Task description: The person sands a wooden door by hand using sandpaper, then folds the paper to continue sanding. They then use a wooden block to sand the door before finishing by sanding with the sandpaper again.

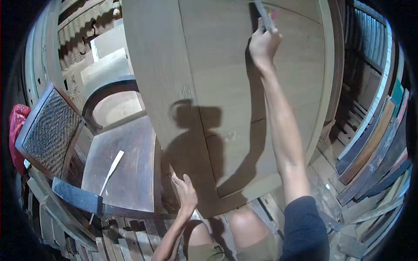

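Observation:
My right hand [265, 45] is raised high, its fingers closed around a flat pale grey strip [262, 12] that runs out of the top of the view. A thin pink piece [274, 14] shows beside the strip; I cannot tell what kind of tool it is. Behind that hand stands a large wooden panel [244, 87] with thin grooves and a raised border. My left hand [186, 193] is low by the panel's bottom left edge, fingers stretched out and holding nothing. My shadow falls across the panel's wood.
To the left is a wooden chair [124, 163] with a woven back [54, 130]; a thin light stick with a wider flat end [114, 165] lies on its seat. Red cloth [19, 135] hangs behind it. Boards [370, 152] lean at right. The floor is wooden slats [126, 243].

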Motion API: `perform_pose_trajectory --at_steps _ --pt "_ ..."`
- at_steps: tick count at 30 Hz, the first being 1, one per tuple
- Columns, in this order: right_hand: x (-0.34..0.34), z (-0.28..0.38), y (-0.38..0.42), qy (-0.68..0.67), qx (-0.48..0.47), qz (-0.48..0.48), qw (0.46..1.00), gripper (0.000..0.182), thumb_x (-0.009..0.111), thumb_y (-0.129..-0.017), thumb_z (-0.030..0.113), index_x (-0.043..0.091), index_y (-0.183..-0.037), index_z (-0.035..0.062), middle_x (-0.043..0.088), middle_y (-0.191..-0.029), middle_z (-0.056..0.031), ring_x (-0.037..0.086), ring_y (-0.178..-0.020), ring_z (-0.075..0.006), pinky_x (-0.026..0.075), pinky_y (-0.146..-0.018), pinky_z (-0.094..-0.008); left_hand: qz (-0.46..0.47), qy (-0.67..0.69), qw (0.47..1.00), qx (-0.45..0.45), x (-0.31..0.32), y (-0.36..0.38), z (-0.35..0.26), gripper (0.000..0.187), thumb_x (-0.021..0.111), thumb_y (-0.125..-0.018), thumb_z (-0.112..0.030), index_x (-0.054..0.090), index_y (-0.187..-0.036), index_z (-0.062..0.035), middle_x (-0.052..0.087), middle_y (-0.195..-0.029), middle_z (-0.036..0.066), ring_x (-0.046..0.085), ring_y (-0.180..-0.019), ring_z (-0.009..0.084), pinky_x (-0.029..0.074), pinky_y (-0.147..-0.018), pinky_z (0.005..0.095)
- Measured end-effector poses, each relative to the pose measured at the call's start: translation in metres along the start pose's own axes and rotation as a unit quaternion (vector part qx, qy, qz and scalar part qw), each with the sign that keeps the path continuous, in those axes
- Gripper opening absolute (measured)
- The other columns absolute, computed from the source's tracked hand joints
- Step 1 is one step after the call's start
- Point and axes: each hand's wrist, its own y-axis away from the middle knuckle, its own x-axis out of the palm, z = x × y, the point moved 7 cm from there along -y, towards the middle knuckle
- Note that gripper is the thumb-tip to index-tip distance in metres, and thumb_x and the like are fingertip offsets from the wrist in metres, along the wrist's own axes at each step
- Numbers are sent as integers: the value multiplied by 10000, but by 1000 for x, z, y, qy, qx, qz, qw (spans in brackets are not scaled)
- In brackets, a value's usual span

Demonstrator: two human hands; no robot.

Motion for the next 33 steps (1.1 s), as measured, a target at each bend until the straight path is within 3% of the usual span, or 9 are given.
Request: perform_pose_trajectory --at_steps 7,12,14,20,24,27,29,31,33 --pt "38 42 77 -16 -382 49 923 539 553 -741 -120 642 -1258 3 642 -1157 -279 608 -1110 -439 496 -974 -475 -4 -4 1000 -21 -2 0 3 738 253 -1082 -497 188 -1477 123 282 -1476 332 311 -1397 418 231 -1166 479" --pt "-13 -30 28 69 -108 -43 991 422 526 -773 -104 678 -1157 -17 707 -955 -247 703 -904 -378 558 -790 -464 -3 60 996 -58 -3 2 -10 778 259 -1070 -543 195 -1486 111 311 -1490 305 319 -1407 394 230 -1176 454" --pt "-17 -27 39 82 -168 -111 976 476 514 -792 -90 647 -1244 -24 683 -1121 -271 683 -1030 -369 556 -901 -442 0 55 997 -61 -3 4 -15 808 241 -1063 -567 169 -1504 107 279 -1520 300 287 -1433 385 196 -1200 437" --pt "-16 -24 118 -68 -457 206 862 546 543 -796 -91 638 -1310 64 642 -1334 -119 601 -1254 -305 484 -1081 -405 24 -19 996 -80 -10 7 12 833 196 -1067 -556 -5 -1550 92 22 -1638 284 49 -1536 341 67 -1247 410" --pt "-90 -124 53 127 -158 -93 975 338 586 -901 0 681 -1224 21 663 -1267 -184 619 -1218 -323 544 -966 -386 3 -54 994 -98 -7 6 0 879 201 -1050 -597 -6 -1548 96 20 -1639 282 47 -1537 345 55 -1248 409" --pt "-103 -135 37 85 200 24 976 284 598 -913 32 698 -1176 -2 675 -1233 -198 656 -1153 -326 555 -910 -407 -23 -37 993 -107 -4 0 11 899 209 -1042 -615 -3 -1548 97 17 -1634 295 41 -1536 352 50 -1248 415" --pt "-82 -99 53 120 70 59 989 285 606 -934 75 683 -1194 -15 682 -1224 -192 678 -1117 -308 562 -885 -405 1 -101 993 -66 -5 6 30 899 212 -1043 -611 13 -1544 108 26 -1627 311 38 -1535 357 51 -1247 420" --pt "-46 -51 96 125 -261 42 956 367 638 -912 114 647 -1256 -13 678 -1235 -190 670 -1135 -314 567 -900 -400 -5 -42 996 -78 -6 4 17 856 272 -1060 -555 31 -1542 110 40 -1635 282 76 -1528 338 78 -1238 418" --pt "-49 -69 93 122 -242 21 962 390 643 -906 120 637 -1277 -1 668 -1249 -198 631 -1180 -348 532 -959 -413 -34 14 996 -78 -3 7 -16 784 324 -1070 -487 106 -1526 112 128 -1609 265 155 -1500 337 110 -1228 432"
